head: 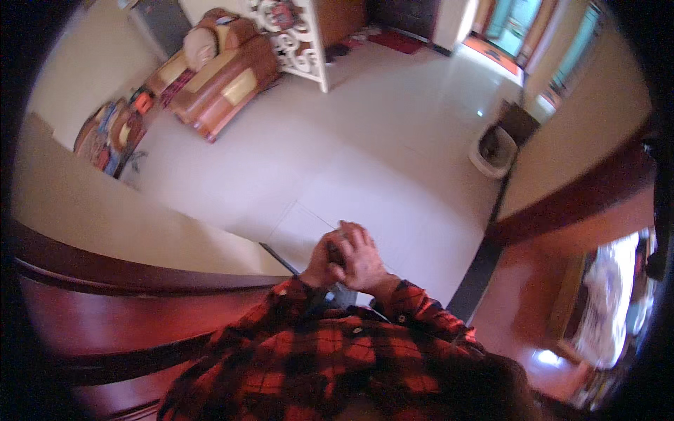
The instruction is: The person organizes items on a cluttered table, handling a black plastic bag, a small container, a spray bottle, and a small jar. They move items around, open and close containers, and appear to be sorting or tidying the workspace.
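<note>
Both of my hands are together in front of my body, above the pale tiled floor (337, 152). My right hand (360, 258) lies over my left hand (321, 260), and the fingers of the two overlap. Between them shows a small dark patch; whether it is a held thing or shadow I cannot tell. Red and black checked sleeves (416, 305) cover both forearms.
A brown and tan sofa (226, 79) stands at the upper left beside a white lattice screen (295, 42). A pale tub (492, 152) sits by the right wall. Walls flank me, with a doorway to a red-floored room (513, 294) at right.
</note>
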Demonstrator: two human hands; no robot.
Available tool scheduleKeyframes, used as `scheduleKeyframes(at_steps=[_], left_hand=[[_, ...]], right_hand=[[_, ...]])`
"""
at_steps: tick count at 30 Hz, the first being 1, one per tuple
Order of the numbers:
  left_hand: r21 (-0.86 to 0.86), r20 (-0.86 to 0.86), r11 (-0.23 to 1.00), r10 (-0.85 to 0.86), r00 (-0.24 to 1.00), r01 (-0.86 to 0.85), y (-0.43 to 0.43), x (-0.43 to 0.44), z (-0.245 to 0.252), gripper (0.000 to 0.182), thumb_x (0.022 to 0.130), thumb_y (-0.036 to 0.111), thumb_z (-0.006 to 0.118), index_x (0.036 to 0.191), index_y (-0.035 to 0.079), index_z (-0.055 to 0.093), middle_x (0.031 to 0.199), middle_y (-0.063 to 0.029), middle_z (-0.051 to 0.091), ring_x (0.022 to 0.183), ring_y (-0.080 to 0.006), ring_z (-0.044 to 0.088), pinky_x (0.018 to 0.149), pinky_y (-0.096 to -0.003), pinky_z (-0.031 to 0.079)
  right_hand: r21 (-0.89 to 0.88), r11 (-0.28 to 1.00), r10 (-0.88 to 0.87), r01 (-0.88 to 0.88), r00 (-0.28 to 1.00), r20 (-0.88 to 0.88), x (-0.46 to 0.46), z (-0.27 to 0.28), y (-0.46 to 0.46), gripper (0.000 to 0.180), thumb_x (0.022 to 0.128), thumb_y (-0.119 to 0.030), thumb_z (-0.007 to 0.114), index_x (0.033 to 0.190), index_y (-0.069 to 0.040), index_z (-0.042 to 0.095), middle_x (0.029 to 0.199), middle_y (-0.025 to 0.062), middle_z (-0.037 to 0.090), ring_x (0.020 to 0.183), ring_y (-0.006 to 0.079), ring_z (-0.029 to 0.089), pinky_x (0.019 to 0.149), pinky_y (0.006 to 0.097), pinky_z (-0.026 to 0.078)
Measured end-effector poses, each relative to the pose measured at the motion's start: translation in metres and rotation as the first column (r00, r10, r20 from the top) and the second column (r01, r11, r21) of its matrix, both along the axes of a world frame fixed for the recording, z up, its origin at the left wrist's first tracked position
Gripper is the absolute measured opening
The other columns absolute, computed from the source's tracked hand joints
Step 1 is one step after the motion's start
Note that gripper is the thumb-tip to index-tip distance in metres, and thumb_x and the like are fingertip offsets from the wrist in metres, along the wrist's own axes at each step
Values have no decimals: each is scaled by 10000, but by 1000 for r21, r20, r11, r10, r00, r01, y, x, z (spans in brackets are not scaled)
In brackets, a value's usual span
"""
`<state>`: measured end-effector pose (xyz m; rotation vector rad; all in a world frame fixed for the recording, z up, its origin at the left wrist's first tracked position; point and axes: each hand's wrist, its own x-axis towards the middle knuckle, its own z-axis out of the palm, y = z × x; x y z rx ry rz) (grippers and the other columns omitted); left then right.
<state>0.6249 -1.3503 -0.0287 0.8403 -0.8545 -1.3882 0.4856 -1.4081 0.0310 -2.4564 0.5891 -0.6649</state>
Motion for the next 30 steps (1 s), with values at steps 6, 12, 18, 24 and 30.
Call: scheduleKeyframes(at_steps=[6, 12, 18, 24, 30], left_hand=[[-230, 206, 964, 182, 962, -133, -108, 80, -1, 600, 782, -20, 721, 1277, 83, 397, 1175, -97, 557, 1100, -178, 555, 953, -358, 470], [80, -139, 986, 159, 977, -149, -165, 167, 10, 413, 956, 357, 517, 1277, 97, 491, 1236, -89, 579, 1139, -234, 570, 1029, -437, 434], [194, -747, 979, 110, 656, 58, -190, 249, 2, 635, 967, 590, 404, 1323, 74, 509, 1276, -95, 588, 1144, -236, 582, 1023, -424, 450], [190, -723, 970, 243, 646, -152, -200, 351, -31, 763, 922, 683, 375, 1301, 37, 516, 1209, -125, 628, 1118, -259, 607, 1018, -431, 464], [185, -783, 832, 447, 433, -524, -215, 472, -38, 651, 960, 519, 444, 1320, -23, 476, 1296, -216, 561, 1192, -326, 565, 1032, -414, 449]], right_hand=[[9, 999, -34, 35, 996, -82, 94, 10, -120, 576, 749, -257, 689, 1266, -81, 506, 1390, 236, 394, 1274, 437, 379, 1009, 567, 376], [164, 980, 91, -110, 989, 117, 193, 15, -211, 399, 814, -158, 612, 1201, -64, 574, 1109, 178, 632, 993, 378, 614, 877, 458, 500], [501, 834, 298, -229, 953, -60, 297, -6, -260, 427, 812, -161, 620, 1226, -72, 570, 1128, 184, 640, 1016, 330, 640, 883, 411, 511], [856, 446, 269, -262, 951, 150, 435, -26, -291, 374, 839, -121, 551, 1189, 9, 544, 1070, 122, 636, 973, 206, 626, 874, 335, 510], [887, 216, 186, -408, 909, 373, 600, -25, -355, 394, 830, -132, 501, 1202, -2, 519, 1077, 105, 620, 983, 188, 611, 876, 309, 468]])
